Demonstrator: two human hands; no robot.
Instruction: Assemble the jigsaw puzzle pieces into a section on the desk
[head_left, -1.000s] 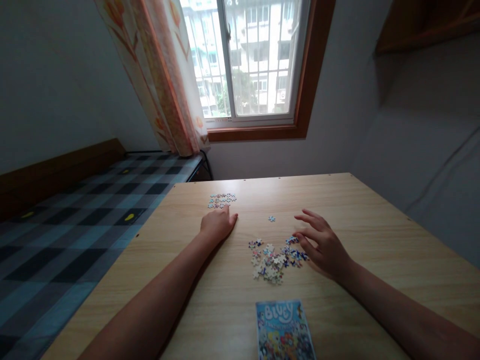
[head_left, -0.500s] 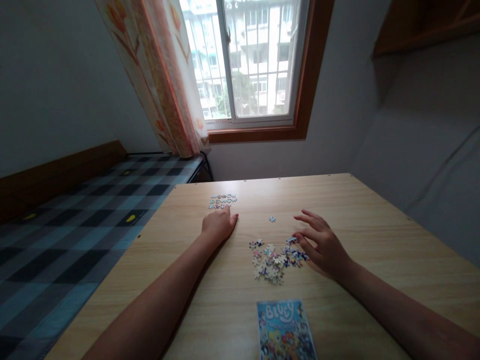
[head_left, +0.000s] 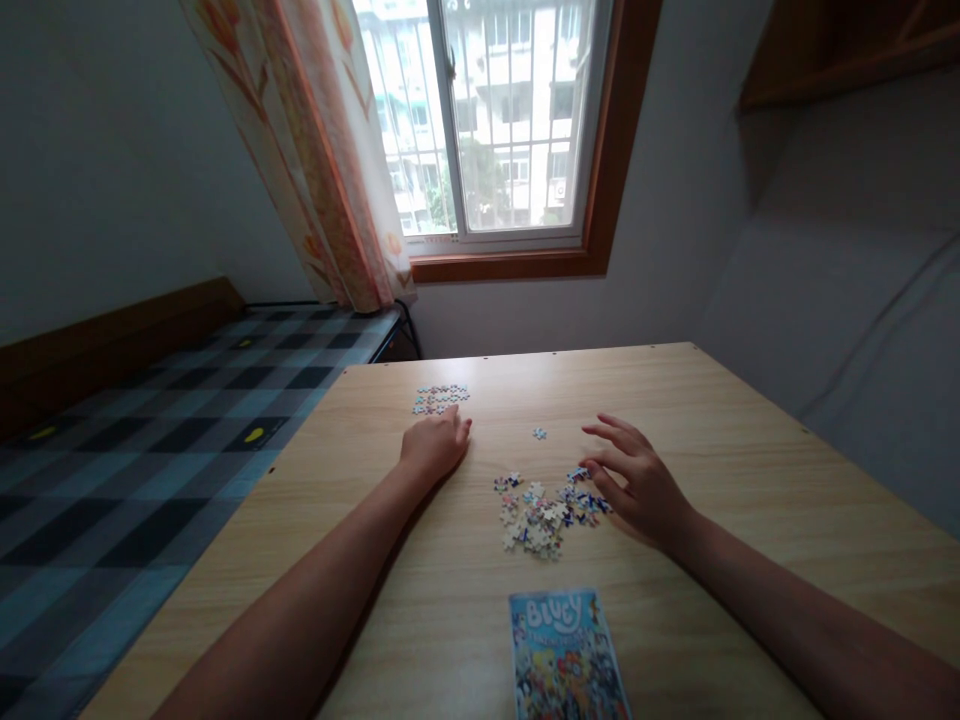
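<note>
My left hand [head_left: 436, 445] rests on the table, its index finger reaching to the lower right end of the laid-out puzzle rows [head_left: 441, 398]. Its thumb stands apart from that finger, and the other fingers are mostly hidden. On the right, the thumb and forefinger of my right hand [head_left: 634, 480] come together at a blue-and-white puzzle piece [head_left: 577, 474], at the upper right edge of the loose pile [head_left: 534, 525]. The remaining fingers of that hand are spread. A single light-blue piece [head_left: 540, 433] lies by itself between both hands.
A blue puzzle box [head_left: 568, 655] marked "Bluey" lies near me on the wooden table [head_left: 697, 640]. To the left is a bed [head_left: 180, 480] with a checked cover. Beyond the table's far edge are a curtain [head_left: 330, 160] and a barred window [head_left: 517, 130].
The whole view has shifted slightly, so everything sits a little further left and up. Both hands keep nearly the same place and pose relative to the pieces.
</note>
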